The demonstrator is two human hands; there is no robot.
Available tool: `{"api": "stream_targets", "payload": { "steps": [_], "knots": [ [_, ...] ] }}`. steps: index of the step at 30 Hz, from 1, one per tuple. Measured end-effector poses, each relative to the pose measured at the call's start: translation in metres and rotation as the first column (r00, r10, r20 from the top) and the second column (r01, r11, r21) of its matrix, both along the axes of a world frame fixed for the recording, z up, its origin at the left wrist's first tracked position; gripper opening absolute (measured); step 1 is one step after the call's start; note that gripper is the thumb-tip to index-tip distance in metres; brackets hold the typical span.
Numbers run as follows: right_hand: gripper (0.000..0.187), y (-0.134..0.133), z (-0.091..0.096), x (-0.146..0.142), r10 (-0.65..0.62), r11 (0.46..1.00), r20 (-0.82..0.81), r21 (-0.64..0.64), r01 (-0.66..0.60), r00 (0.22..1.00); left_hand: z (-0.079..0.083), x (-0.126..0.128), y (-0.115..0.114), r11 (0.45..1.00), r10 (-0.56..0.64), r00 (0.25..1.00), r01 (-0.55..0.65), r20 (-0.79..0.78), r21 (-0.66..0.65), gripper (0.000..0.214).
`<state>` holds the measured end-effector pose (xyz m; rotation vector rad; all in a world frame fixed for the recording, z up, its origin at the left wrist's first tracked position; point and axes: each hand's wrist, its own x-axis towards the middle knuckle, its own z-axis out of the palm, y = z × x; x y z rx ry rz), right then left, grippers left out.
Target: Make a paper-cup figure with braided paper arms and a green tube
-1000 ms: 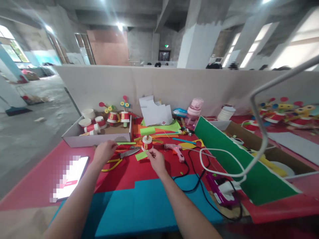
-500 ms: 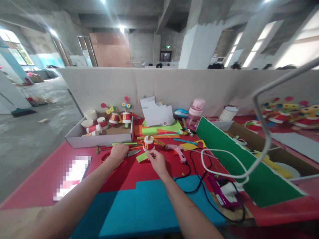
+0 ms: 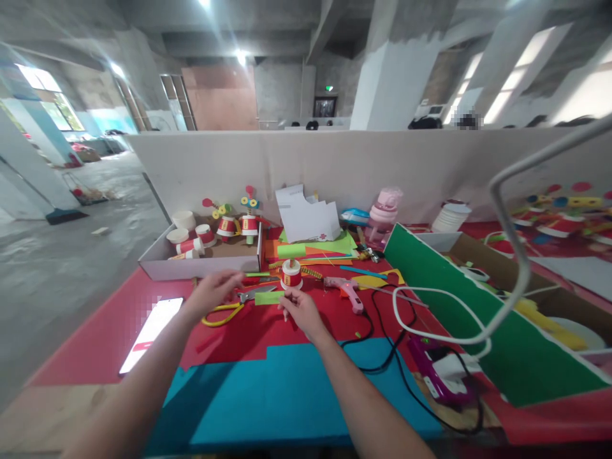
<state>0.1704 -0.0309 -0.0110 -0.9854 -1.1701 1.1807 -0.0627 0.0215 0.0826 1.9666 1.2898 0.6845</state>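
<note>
My right hand [image 3: 300,308] is closed in a pinch on a small green paper piece [image 3: 268,298], held just above the red table cover. Right behind it stands a red-and-white paper cup craft [image 3: 291,276]. My left hand [image 3: 214,291] hovers with its fingers stretched out to the right and nothing in them. It is above the yellow-handled scissors [image 3: 228,310], and its fingertips are near a thin green strip [image 3: 257,275].
A pink glue gun [image 3: 347,291] with a black cord lies right of the cup. A white box [image 3: 157,262] of cup crafts stands at the back left, a phone [image 3: 152,327] at the left and a green board [image 3: 471,313] at the right. Blue foam sheet [image 3: 287,389] lies in front.
My left hand has lifted off the scissors and moved slightly left, leaving them on the table. My right hand has raised the green paper piece a little. The camera has shifted.
</note>
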Motion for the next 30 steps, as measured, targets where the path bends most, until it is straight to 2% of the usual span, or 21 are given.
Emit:
{"api": "stream_targets", "payload": {
  "steps": [2,4,7,9,11,14,16,18,21,23,26,30],
  "knots": [
    [0.028,-0.002,0.002,-0.002,0.036,0.999,0.031,0.006,-0.036,0.999,-0.018,0.022,-0.023,0.996,-0.075,0.989,0.081,0.127,-0.042,0.045],
    [0.026,-0.004,0.003,-0.002,0.059,0.998,0.073,0.010,-0.060,0.996,-0.035,0.040,-0.039,0.997,-0.072,0.987,0.074,0.143,-0.009,0.032],
    [0.025,-0.005,0.005,-0.001,0.040,0.999,0.095,0.018,-0.042,0.995,-0.046,0.049,-0.038,0.994,-0.097,0.992,0.093,0.075,0.055,0.017],
    [0.025,-0.005,0.005,0.000,0.011,1.000,0.092,0.015,-0.012,0.996,-0.043,0.043,-0.024,0.985,-0.059,0.997,0.064,-0.040,0.163,0.016],
    [0.026,-0.004,0.004,0.001,-0.007,1.000,0.105,0.016,0.005,0.994,-0.036,0.032,-0.006,0.964,0.030,0.977,0.028,-0.209,0.265,0.018],
    [0.025,-0.005,0.002,0.001,-0.014,0.999,0.178,0.043,0.006,0.984,-0.026,0.020,0.016,0.952,0.146,0.869,0.006,-0.473,0.305,0.022],
    [0.025,-0.005,0.001,0.001,-0.016,0.998,0.225,0.062,0.002,0.974,-0.021,0.018,0.027,0.904,0.224,0.795,0.047,-0.564,0.425,0.024],
    [0.026,-0.004,0.002,0.000,-0.022,0.998,0.248,0.068,0.005,0.968,-0.018,0.022,0.034,0.871,0.260,0.730,0.105,-0.632,0.480,0.027],
    [0.024,-0.002,0.002,0.000,-0.037,0.998,0.267,0.059,0.022,0.963,-0.017,0.035,0.042,0.909,0.252,0.586,0.131,-0.771,0.396,0.031],
    [0.023,-0.001,0.001,0.000,-0.047,0.998,0.267,0.051,0.035,0.963,-0.018,0.043,0.044,0.928,0.222,0.515,0.149,-0.828,0.342,0.033],
    [0.021,0.001,0.000,0.001,-0.052,0.998,0.267,0.049,0.041,0.962,-0.019,0.052,0.044,0.929,0.190,0.486,0.192,-0.853,0.317,0.034],
    [0.021,0.000,0.002,0.001,-0.056,0.998,0.294,0.050,0.043,0.954,-0.017,0.056,0.042,0.935,0.186,0.495,0.178,-0.849,0.309,0.033]
  ]
}}
